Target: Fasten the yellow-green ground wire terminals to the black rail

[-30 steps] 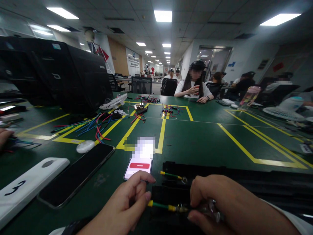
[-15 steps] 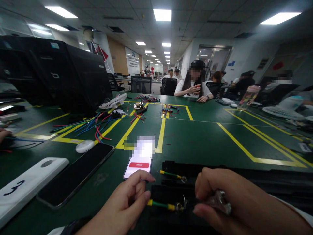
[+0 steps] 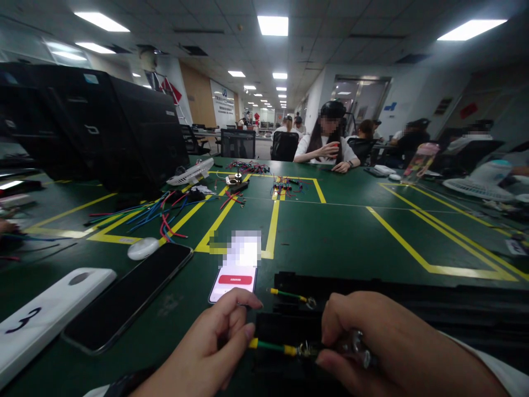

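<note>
My left hand (image 3: 223, 336) has its fingers curled, with the thumb against one end of a short green wire (image 3: 273, 346) with yellow sleeves. That wire's ring terminal (image 3: 305, 349) lies over a black bar-like part (image 3: 268, 325). My right hand (image 3: 363, 331) grips a tool with a shiny, clear-looking handle (image 3: 354, 348). Its front end points left at the ring terminal; whether they touch cannot be told. Just behind, a second green-and-yellow wire (image 3: 289, 295) lies on another black bar (image 3: 339, 284), its ring end near my right knuckles.
A lit phone (image 3: 235, 278) lies beyond my left hand. To the left are a dark phone (image 3: 132, 298), a white slab marked 3 (image 3: 53, 314) and a round white case (image 3: 142, 248). Loose coloured wires (image 3: 157, 212) lie behind them. A person (image 3: 326, 138) sits across the table.
My right hand has moved a little left with the tool, bringing its front end to the ring terminal. My left hand has stayed in place.
</note>
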Available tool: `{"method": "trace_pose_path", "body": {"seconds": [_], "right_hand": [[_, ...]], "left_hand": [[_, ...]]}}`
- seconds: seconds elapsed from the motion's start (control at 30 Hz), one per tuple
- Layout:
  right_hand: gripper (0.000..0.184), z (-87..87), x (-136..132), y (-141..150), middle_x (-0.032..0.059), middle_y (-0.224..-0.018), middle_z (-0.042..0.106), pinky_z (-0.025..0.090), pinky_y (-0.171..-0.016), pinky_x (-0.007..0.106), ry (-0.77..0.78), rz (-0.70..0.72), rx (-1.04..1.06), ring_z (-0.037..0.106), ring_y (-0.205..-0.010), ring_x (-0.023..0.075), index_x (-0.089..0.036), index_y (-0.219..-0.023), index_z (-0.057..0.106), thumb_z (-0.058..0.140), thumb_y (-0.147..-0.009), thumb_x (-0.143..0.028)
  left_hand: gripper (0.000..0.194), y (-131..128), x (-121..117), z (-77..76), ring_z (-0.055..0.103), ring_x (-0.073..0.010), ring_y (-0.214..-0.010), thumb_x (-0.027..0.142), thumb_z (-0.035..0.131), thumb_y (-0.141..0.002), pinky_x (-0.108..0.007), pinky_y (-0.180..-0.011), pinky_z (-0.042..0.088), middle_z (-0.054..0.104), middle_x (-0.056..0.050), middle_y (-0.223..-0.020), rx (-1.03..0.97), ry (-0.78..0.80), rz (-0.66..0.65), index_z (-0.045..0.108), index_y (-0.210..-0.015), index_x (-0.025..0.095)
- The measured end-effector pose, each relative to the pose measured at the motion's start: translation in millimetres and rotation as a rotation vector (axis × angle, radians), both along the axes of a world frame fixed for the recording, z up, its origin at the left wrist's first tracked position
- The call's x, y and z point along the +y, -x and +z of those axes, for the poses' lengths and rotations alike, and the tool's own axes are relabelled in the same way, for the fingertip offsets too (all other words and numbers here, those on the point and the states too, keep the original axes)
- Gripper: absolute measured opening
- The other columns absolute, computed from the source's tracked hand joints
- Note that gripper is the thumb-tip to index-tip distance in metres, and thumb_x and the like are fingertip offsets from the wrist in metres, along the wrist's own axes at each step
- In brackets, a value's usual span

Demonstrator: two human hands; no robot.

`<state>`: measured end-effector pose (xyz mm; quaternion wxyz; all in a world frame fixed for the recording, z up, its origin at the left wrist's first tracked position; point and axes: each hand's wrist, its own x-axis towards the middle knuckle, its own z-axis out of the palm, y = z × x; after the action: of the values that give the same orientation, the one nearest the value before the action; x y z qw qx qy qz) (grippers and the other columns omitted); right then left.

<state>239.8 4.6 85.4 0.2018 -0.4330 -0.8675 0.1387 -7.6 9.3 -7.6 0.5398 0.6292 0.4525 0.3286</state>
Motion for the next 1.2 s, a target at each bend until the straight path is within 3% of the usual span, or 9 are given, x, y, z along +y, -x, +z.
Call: {"method": "trace_pose_path", "body": {"seconds": [0.2, 0.37, 0.8, 1.2], "right_hand": [[0.018, 8.6, -2, -5, -0.0058, -0.070, 0.069, 0.045, -0.052, 0.020, 0.113, -0.014, -0.024, 0.062, -0.058, 0.0123, -0.024, -0.076, 0.062, 0.064, -0.072, -0.006], [0.006, 19.0, 4, -14, -0.0033, -0.066, 0.065, 0.045, -0.048, 0.020, 0.193, -0.010, 0.035, 0.058, -0.053, 0.0121, -0.023, -0.079, 0.058, 0.058, -0.083, -0.020], [0.027, 8.8, 3, -5, -0.0077, -0.065, 0.071, 0.042, -0.047, 0.016, 0.043, 0.017, -0.020, 0.062, -0.052, 0.0106, -0.023, -0.072, 0.061, 0.075, -0.060, -0.003], [0.018, 6.5, -2, -4, -0.0054, -0.068, 0.069, 0.045, -0.051, 0.021, 0.121, -0.033, -0.046, 0.063, -0.057, 0.0134, -0.024, -0.074, 0.061, 0.064, -0.071, -0.007]], "left_hand": [[0.025, 0, -2, 2.8, 0.033, -0.0072, -0.043, 0.043, 0.046, -0.097, -0.019, -0.042, 0.025, 0.037, 0.011, -0.060, 0.017, 0.015, 0.006, 0.046, -0.112, 0.024], [0.026, 1, -4, 1.4, 0.032, -0.0079, -0.045, 0.046, 0.046, -0.097, -0.019, -0.042, 0.025, 0.037, 0.011, -0.061, 0.022, 0.018, 0.007, 0.046, -0.111, 0.024], [0.028, -1, -3, 3.4, 0.033, -0.0076, -0.042, 0.048, 0.049, -0.095, -0.018, -0.039, 0.025, 0.036, 0.011, -0.060, -0.025, 0.019, 0.021, 0.050, -0.109, 0.024], [0.030, 0, -3, 2.0, 0.032, -0.0088, -0.045, 0.049, 0.046, -0.096, -0.020, -0.042, 0.026, 0.036, 0.011, -0.061, 0.030, 0.036, 0.005, 0.046, -0.114, 0.025]]}}
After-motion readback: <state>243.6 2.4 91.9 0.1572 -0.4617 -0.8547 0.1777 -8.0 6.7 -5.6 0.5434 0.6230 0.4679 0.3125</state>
